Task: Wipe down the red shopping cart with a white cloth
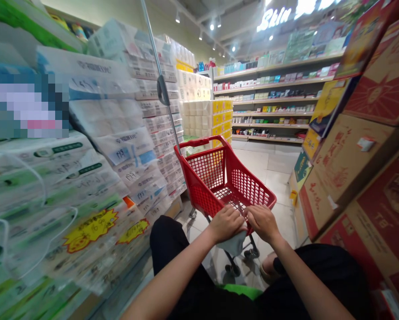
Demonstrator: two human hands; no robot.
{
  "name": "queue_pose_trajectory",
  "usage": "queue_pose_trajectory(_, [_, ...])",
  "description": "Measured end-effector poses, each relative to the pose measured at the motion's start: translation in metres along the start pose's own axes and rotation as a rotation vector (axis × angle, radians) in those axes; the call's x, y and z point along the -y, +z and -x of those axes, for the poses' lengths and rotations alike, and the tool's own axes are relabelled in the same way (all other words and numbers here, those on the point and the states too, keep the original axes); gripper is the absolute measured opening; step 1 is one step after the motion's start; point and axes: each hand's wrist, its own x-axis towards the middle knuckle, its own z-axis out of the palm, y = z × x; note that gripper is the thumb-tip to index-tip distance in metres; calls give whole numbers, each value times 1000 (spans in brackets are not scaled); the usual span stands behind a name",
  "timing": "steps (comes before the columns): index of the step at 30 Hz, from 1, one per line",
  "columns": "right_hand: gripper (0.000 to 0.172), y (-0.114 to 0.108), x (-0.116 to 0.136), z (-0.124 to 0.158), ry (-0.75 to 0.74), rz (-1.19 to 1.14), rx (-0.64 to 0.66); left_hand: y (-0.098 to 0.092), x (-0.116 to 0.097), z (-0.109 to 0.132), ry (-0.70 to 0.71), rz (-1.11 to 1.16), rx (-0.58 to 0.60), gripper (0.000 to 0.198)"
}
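Note:
A small red plastic shopping cart point(252, 186) stands on the tiled aisle floor in front of me, its basket bare inside. My left hand point(226, 222) and my right hand point(263, 222) sit side by side on the cart's near rim, fingers curled over the handle. A grey fold of cloth or bag point(232, 244) hangs just below my left hand. A thin metal pole point(161, 73) rises from the cart's far left corner. My dark-clothed legs show below.
Stacked packs of toilet tissue point(119, 142) with yellow price tags crowd the left side. Cardboard boxes point(359, 169) are piled on the right. Yellow and white stacks point(207, 115) and product shelves point(272, 102) stand at the aisle's far end.

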Motion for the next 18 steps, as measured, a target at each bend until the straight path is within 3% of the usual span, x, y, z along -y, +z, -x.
queue_pose_trajectory(4, [28,-3,-11,4,-26,-61,20,-7,34,4,162,42,43,33])
queue_pose_trajectory(7, [28,-3,-15,5,-28,-84,9,-13,61,10,78,50,38,29])
queue_pose_trajectory(10, [28,-3,-16,6,-25,-80,-17,-14,75,17,-65,46,29,27])
queue_pose_trajectory(14, [28,-2,-14,5,-11,-54,-55,-11,66,18,-167,11,0,29])
queue_pose_trajectory(18, [28,-1,-11,4,12,-33,-69,-8,32,8,-137,6,0,38])
